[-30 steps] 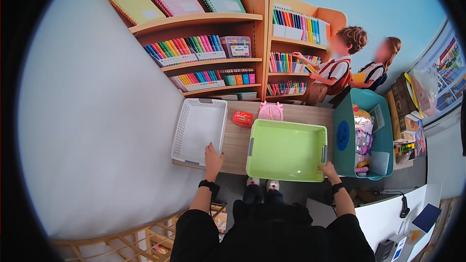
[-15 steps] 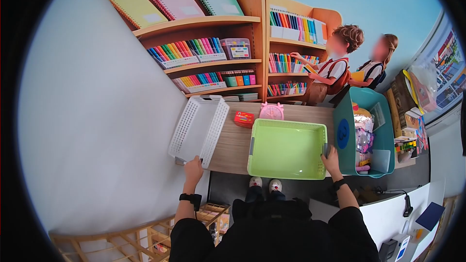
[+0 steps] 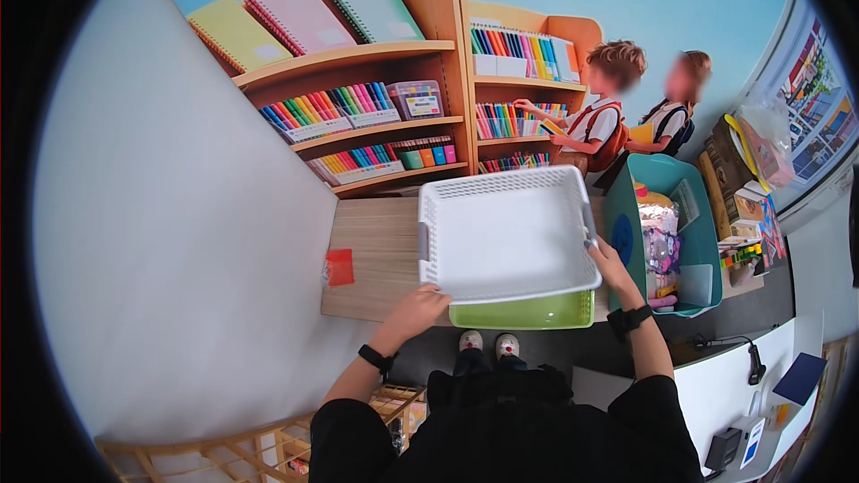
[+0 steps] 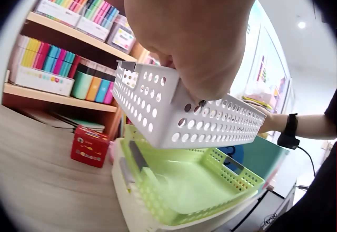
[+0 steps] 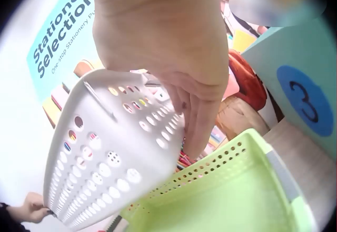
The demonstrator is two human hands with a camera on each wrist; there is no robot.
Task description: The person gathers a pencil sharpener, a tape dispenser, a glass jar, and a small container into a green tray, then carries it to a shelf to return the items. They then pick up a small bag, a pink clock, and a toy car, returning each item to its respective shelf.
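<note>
As we look down from the head view, a white basket is held up over a green basket, covering all but its near part. We see the left hand gripping the white basket at its near left corner, while the right hand is clamped on its right side, by the grey handle. Below them stretches a wooden table, and a red packet lies near its left edge. To the right we see a teal bin with shiny packages inside. Behind, a mural shows shelves of pens, 3 spiral notebooks and 2 figures.

In the left wrist view, we find the left hand folded over the rim, its fingertips mostly hidden. The white basket's perforated wall runs back toward the right hand, above a black wristband. The green basket sits open side up, stacked on a pale container; we cannot tell how deep it rests. A red box stands just beside them.

In the right wrist view, we see the white basket tilted, the right hand's fingers lying down along its side, the thumb hidden. The left hand pinches the far corner. Beyond the green basket, we read a 3 on the teal bin's blue disc.
</note>
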